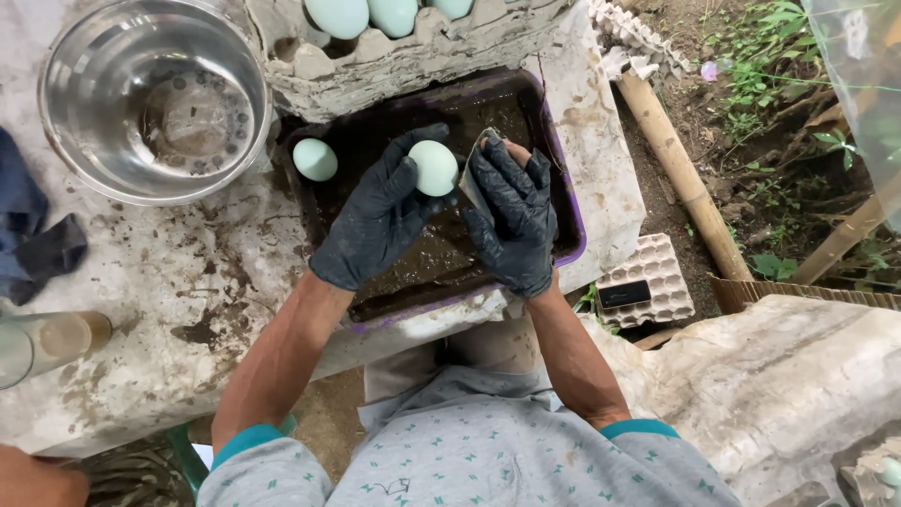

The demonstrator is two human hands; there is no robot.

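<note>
1. Gripping is done by the left hand [375,221], black-gloved, with the fingers curled snug around a pale blue-green egg [434,167], which is held up just over the tray.
2. A small brownish scrap, maybe a scrubbing pad [476,174], is pinched shut in the right hand [511,225], also gloved in black, and is pressed right against the egg's side. What exactly that scrap is can't be made out tbh.
3. Both hands are kept above a purple-rimmed tray [574,246] filled with dark muddy stuff.
4. A second pale egg [314,159] is left lying in the tray's far-left corner, well apart from the held one.
5. Beyond the tray, more eggs are seated in a mud-caked carton [413,52].
6. A steel bowl [155,99] is parked on the stained table [150,319] to the left, with a dark cloth [33,239] near the edge.
7. An empty egg tray [657,277] with a black phone-like slab on it is seen on the ground to the right.
</note>
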